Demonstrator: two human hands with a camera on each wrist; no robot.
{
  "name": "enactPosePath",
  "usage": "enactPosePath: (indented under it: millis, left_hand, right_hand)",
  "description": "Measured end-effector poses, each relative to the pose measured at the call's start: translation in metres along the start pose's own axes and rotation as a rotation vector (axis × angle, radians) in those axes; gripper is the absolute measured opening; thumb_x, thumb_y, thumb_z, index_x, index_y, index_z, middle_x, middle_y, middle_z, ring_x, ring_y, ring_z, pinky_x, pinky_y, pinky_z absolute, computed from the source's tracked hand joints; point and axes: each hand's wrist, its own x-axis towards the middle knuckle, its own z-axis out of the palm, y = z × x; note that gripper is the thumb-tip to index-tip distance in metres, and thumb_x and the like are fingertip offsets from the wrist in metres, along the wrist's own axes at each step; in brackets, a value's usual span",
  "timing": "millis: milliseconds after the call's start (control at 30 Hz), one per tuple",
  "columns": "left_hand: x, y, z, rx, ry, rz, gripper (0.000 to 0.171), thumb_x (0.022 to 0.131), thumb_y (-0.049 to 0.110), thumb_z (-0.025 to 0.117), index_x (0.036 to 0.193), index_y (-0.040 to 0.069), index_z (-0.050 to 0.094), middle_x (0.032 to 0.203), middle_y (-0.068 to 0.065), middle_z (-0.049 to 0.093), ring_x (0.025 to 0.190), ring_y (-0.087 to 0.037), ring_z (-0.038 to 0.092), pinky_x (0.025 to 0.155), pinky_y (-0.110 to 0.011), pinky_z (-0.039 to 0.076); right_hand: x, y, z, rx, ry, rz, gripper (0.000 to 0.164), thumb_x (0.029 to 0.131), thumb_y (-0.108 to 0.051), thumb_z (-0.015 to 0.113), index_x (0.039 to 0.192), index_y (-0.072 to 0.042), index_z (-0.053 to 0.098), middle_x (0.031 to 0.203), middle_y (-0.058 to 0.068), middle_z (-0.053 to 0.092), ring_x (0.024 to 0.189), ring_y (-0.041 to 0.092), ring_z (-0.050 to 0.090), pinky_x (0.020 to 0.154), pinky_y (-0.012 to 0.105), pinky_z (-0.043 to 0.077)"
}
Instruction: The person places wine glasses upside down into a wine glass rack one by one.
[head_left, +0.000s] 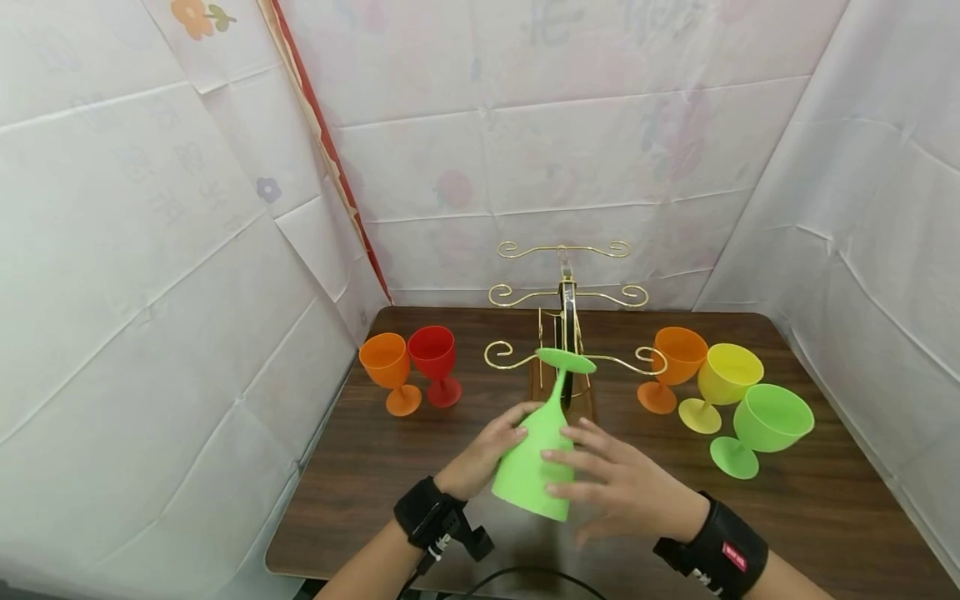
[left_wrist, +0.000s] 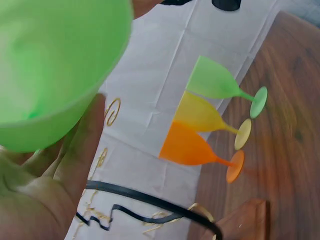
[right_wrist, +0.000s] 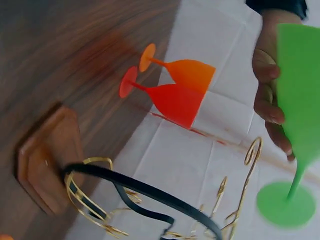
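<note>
An upside-down green plastic goblet (head_left: 531, 462) is held above the front of the table, its foot up and its bowl's mouth facing down. My left hand (head_left: 480, 454) grips the bowl from the left, and the right wrist view shows its fingertips (right_wrist: 272, 114) curled against the side. On the other side is my right hand (head_left: 618, 483), fingers spread and loosely bent over the bowl; whether they touch it is unclear. Just beyond the goblet stands a gold wire goblet rack (head_left: 567, 317) with scrolled arms, a black curved bar and a wooden base (right_wrist: 52, 160).
Upright at the right stand an orange goblet (head_left: 678, 354), a yellow goblet (head_left: 729, 375) and a second green goblet (head_left: 772, 419). Another orange goblet (head_left: 386, 361) and a red goblet (head_left: 432, 352) stand at the left. A black cable (head_left: 525, 570) runs along the table's (head_left: 360, 508) front edge.
</note>
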Motion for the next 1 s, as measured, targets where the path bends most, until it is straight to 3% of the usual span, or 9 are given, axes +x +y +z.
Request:
enactPosePath:
  millis: [67,167,300,400,500,667,1000]
  left_hand:
    - [-0.002,0.002,-0.001,0.013,0.081,0.019,0.051,0.100,0.029,0.036,0.144,0.006,0.027,0.116,-0.009,0.049,0.095,-0.015,0.056,0.078,-0.030,0.049]
    - [-0.004,0.005,-0.001,0.068,0.188,0.083,0.053,0.098,0.028,0.043,0.144,0.007,0.028,0.124,-0.013,0.045,0.105,-0.019,0.049,0.086,-0.033,0.045]
    - [-0.002,0.006,0.003,0.236,0.280,0.221,0.057,0.094,0.027,0.053,0.143,0.008,0.031,0.129,-0.016,0.046,0.112,-0.023,0.048,0.088,-0.036,0.047]
    - [0.001,0.003,0.008,0.416,0.325,0.321,0.060,0.092,0.025,0.057,0.143,0.009,0.032,0.129,-0.016,0.049,0.108,-0.024,0.053,0.084,-0.036,0.051]
    - [0.004,0.000,0.012,0.553,0.340,0.370,0.063,0.090,0.021,0.060,0.144,0.011,0.030,0.130,-0.013,0.049,0.107,-0.022,0.054,0.083,-0.034,0.051]
    - [0.005,-0.004,0.016,0.635,0.312,0.404,0.067,0.087,0.014,0.063,0.144,0.010,0.028,0.132,-0.012,0.045,0.109,-0.021,0.053,0.084,-0.032,0.052]
    - [0.009,0.000,0.014,0.712,0.285,0.474,0.070,0.086,0.010,0.064,0.144,0.005,0.027,0.135,-0.015,0.042,0.114,-0.025,0.050,0.089,-0.035,0.049]
  right_hand:
    - [-0.001,0.004,-0.001,0.150,0.091,0.097,0.091,0.073,-0.066,0.062,0.135,-0.001,0.042,0.143,0.017,0.039,0.138,0.034,0.026,0.114,0.043,0.018]
    - [-0.004,0.005,-0.003,0.427,0.175,0.351,0.098,0.076,-0.063,0.062,0.138,0.007,0.033,0.146,0.019,0.033,0.138,0.028,0.025,0.114,0.034,0.020]
    - [-0.004,0.003,-0.006,0.734,0.154,0.769,0.091,0.084,-0.055,0.060,0.149,-0.007,0.019,0.151,0.008,0.029,0.139,0.014,0.027,0.112,0.036,0.026]
    - [-0.002,0.003,-0.004,0.840,0.063,0.928,0.083,0.087,-0.046,0.063,0.151,-0.019,0.018,0.150,0.005,0.030,0.131,0.014,0.038,0.103,0.044,0.037]
    - [0.001,0.004,0.001,0.873,-0.003,0.962,0.082,0.086,-0.031,0.069,0.150,-0.021,0.020,0.147,0.008,0.034,0.120,0.018,0.047,0.091,0.038,0.045]
    - [0.004,0.004,0.008,0.849,-0.022,1.014,0.083,0.082,-0.014,0.073,0.148,-0.018,0.024,0.140,0.011,0.039,0.113,0.018,0.052,0.087,0.034,0.050]
    - [0.009,0.004,0.010,0.816,0.027,1.057,0.080,0.080,-0.014,0.075,0.145,-0.012,0.028,0.134,0.014,0.044,0.107,0.023,0.055,0.083,0.034,0.052]
